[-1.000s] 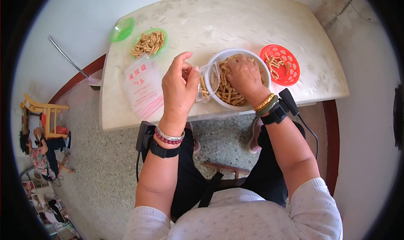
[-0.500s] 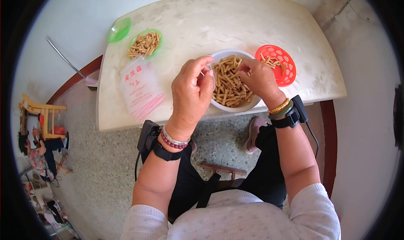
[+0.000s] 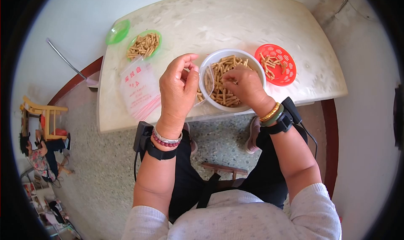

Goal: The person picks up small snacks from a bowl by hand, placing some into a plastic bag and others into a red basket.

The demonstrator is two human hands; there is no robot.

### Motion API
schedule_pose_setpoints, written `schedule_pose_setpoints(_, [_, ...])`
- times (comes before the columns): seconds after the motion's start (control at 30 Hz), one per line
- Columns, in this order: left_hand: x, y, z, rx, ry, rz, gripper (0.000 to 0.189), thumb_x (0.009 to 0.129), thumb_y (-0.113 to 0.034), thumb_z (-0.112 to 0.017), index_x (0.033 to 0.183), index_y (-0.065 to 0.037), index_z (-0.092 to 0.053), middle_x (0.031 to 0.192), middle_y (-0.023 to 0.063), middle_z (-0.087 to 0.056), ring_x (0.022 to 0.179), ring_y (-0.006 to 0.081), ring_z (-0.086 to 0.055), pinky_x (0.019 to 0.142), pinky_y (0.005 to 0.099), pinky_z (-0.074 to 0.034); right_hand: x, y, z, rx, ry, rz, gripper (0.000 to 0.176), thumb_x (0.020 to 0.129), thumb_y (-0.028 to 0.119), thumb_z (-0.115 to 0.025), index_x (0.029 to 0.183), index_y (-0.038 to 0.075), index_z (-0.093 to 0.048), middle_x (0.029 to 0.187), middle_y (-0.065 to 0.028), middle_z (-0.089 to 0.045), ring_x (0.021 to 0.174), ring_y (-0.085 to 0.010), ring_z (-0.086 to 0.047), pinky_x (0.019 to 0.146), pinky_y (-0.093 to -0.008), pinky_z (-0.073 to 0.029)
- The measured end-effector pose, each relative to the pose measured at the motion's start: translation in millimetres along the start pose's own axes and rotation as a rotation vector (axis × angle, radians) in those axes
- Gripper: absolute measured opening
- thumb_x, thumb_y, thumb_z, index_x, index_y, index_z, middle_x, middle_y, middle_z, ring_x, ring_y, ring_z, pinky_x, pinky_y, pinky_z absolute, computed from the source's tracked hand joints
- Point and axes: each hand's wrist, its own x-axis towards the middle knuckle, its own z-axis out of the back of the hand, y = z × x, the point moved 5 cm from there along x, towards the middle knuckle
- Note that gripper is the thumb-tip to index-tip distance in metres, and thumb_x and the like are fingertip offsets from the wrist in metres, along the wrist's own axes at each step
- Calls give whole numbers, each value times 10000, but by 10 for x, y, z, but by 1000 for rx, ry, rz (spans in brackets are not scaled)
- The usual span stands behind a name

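- Left hand (image 3: 179, 86), grasping the clear bag (image 3: 209, 82), has shifted left.
- Right hand (image 3: 247, 85) has moved left over the bowl (image 3: 232, 51); its grasp cannot be told.

White wall (image 3: 75, 25), dark stain in one corner | speckled gray floor (image 3: 105, 172) | big pale table (image 3: 185, 17) | yellow wooden chair (image 3: 48, 109) | soft light on the tabletop

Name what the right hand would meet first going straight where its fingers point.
Probably the clear plastic bag in the left hand, though the depth between the bag and the right hand is unclear.
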Motion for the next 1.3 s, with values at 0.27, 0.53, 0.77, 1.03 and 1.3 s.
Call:
schedule_pose_setpoints(0.27, [-58,-74,-94,-12,42,4,212,880,-4,-597,1089,-22,-627,826,1,-602,621,15,-485,540,169,-391,-8,-74,108,863,-51,-398,175,876,132,-640,991,7,-684,867,-29,-663,750,-125,-596,731,-256,-484])
schedule_pose_setpoints(0.53, [-85,-224,-152,68,113,-62,144,864,-69,-620,1002,-31,-631,797,92,-633,586,161,-575,546,287,-461,-26,1,164,1345,23,-362,129,916,74,-585,1029,33,-632,907,-1,-647,764,-74,-553,732,-208,-457])
schedule_pose_setpoints(0.77, [-135,-239,-243,176,181,-174,161,888,-185,-628,883,-24,-625,760,135,-612,672,325,-605,595,388,-480,-28,198,177,1481,132,-180,151,913,45,-592,1060,30,-621,1022,-65,-670,881,-96,-607,804,-231,-490])
schedule_pose_setpoints(1.03, [-128,-241,-179,150,114,-73,97,838,-101,-677,858,-38,-606,776,111,-618,656,285,-610,599,379,-480,-49,265,225,1372,75,-203,155,905,46,-618,1058,16,-624,984,-31,-652,877,-79,-593,793,-229,-486])
schedule_pose_setpoints(1.3, [-63,-82,118,366,91,-58,328,733,-143,-769,975,-47,-569,853,106,-573,779,265,-595,634,374,-487,-21,330,315,976,-109,-170,97,906,69,-632,984,11,-624,889,12,-640,811,-48,-568,738,-209,-480])
